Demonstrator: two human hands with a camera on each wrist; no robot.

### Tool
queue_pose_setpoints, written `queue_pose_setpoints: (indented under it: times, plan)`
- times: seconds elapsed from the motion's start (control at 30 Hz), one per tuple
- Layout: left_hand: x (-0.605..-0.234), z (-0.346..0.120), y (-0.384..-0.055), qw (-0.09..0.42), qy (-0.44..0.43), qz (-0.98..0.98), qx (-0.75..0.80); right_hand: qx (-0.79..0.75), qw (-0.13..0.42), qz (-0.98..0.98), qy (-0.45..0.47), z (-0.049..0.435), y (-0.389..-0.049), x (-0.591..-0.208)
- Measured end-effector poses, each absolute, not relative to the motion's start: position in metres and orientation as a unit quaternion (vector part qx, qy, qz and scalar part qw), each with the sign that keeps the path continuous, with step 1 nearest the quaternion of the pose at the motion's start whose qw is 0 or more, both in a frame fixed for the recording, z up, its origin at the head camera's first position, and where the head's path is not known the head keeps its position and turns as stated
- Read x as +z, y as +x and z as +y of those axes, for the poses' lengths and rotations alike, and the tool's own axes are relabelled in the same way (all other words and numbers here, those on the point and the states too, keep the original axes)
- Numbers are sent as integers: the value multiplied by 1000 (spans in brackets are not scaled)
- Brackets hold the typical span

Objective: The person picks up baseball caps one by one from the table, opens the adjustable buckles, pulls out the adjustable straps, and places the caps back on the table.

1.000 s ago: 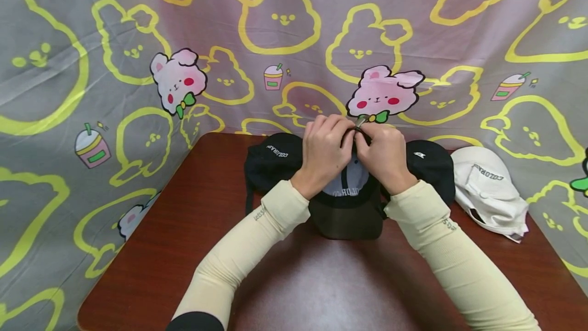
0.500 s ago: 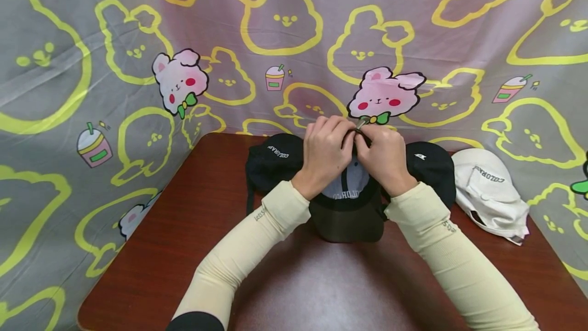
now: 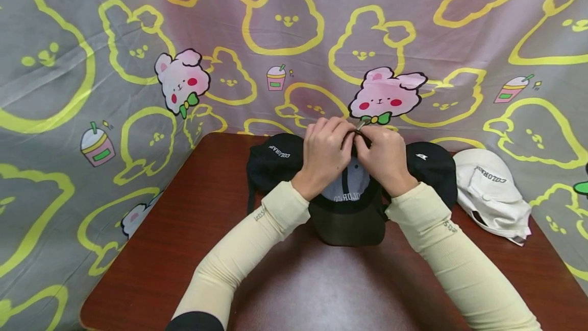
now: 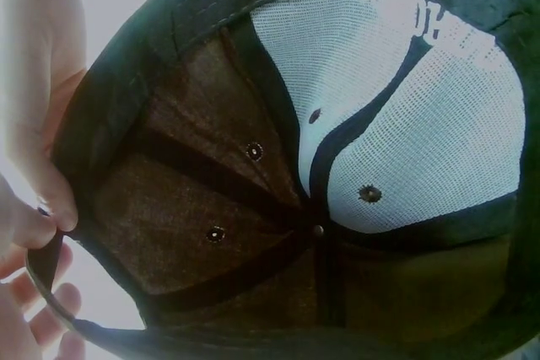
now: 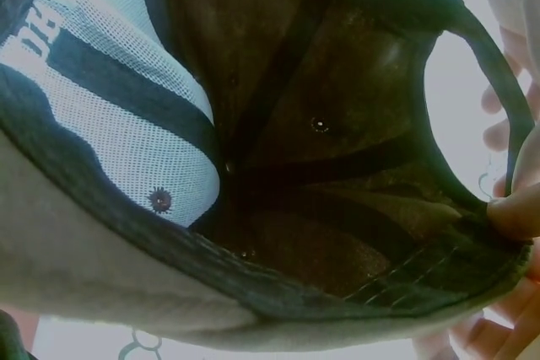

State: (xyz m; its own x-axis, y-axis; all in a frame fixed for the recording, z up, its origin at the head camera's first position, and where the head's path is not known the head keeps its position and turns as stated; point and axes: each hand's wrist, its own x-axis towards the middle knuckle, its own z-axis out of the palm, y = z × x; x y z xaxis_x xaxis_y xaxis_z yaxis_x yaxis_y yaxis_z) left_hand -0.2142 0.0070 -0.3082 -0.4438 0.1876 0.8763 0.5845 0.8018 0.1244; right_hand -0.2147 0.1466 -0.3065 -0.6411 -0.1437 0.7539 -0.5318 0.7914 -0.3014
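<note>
A dark brown baseball cap [image 3: 351, 231] is held with its hollow toward me and its brim at the bottom. Pale mesh lining [image 4: 422, 99] shows inside it in the left wrist view. My left hand [image 3: 323, 152] pinches the back strap [image 4: 63, 316] of the cap between thumb and fingers. Right beside it, my right hand [image 3: 383, 155] pinches the other side of the strap. Between the fingertips pokes a small metal buckle [image 3: 363, 124]. Whether the strap's end is threaded through it is hidden by the fingers.
A black cap [image 3: 277, 160] with a hanging strap lies behind to the left. Another black cap [image 3: 429, 170] and a white cap [image 3: 489, 193] lie to the right. All rest on the reddish-brown table [image 3: 151, 259], against a patterned cloth [image 3: 303, 24].
The cap's brim has dropped slightly toward me. Both hands keep their pinch at the strap, nearly still, and the buckle has shifted a little.
</note>
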Motion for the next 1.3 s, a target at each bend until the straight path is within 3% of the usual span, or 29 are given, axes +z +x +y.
queue_pose_setpoints:
  times: [0.57,0.93,1.3]
  plan:
    - [-306,-8,-216,458,-219,-825,-250,303,365,-870,134,155,-221,-309]
    - [-303,1,-219,385,-249,-837,-299,312,327,-874,177,153,-217,-305]
    - [-303,5,-220,359,-259,-850,-287,346,316,-866,178,152,-210,-303]
